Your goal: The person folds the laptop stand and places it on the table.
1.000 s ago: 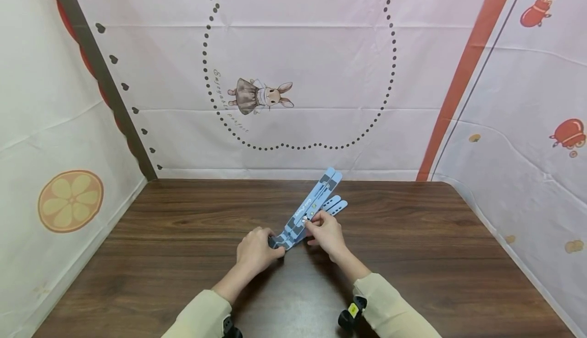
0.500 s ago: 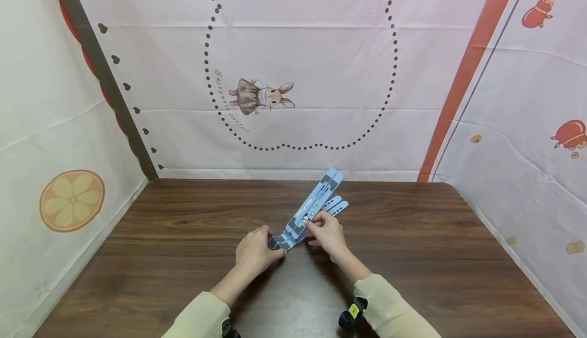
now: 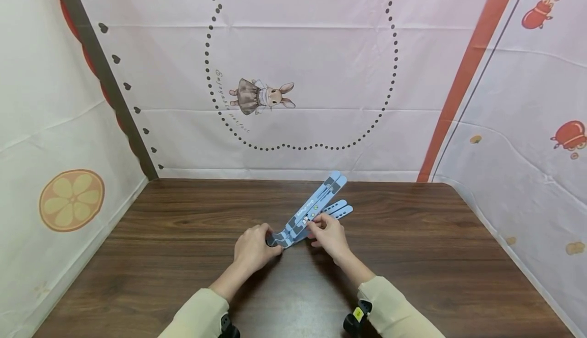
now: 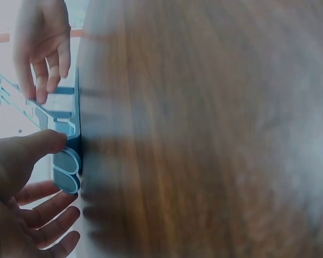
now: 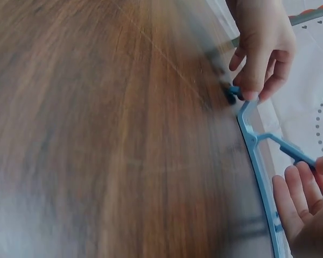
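A light-blue folding laptop stand (image 3: 316,199) stands at a slant mid-table, its upper arms raised above the lower slotted bars (image 3: 339,209). My left hand (image 3: 253,247) grips its near hooked end, the thumb pressing on one side. In the left wrist view, the two rounded hooks of the stand (image 4: 68,164) show beneath that thumb, with the other fingers spread below. My right hand (image 3: 332,237) pinches the raised arm around its middle between thumb and fingers. The right wrist view shows the stand's lower bar (image 5: 258,166) along the tabletop and the raised arm reaching my right hand (image 5: 312,215).
The dark wooden table (image 3: 183,215) extends to a printed white cloth (image 3: 321,62) hanging at the back. More cloth rises along the left and right sides. A black wrist camera (image 3: 355,320) is strapped near my right sleeve.
The stand has swung slightly, its far end shifting right and a little toward me. My right hand has moved slightly right with it, my left slightly left; both keep their grip.
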### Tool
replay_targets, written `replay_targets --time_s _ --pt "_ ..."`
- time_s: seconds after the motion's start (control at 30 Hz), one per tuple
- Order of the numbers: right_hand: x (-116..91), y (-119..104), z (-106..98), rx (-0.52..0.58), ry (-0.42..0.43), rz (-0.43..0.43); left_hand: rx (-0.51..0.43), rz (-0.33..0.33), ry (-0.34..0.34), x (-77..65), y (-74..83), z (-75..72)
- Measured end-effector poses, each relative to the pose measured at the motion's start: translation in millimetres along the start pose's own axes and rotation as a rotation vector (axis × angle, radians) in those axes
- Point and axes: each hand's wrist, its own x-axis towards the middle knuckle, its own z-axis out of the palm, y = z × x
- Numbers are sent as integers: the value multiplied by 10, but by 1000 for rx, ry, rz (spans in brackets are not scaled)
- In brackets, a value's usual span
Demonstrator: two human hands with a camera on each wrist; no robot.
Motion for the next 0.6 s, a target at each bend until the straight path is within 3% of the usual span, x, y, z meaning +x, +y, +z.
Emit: replay_targets --time_s 0.23,0.6 --pt "52 13 -196 -91 9 -72 -17 -5 -12 33 -36 -13" --pt "214 -8 -675 -227 -44 -198 -41 -13 -34 69 -83 -27"
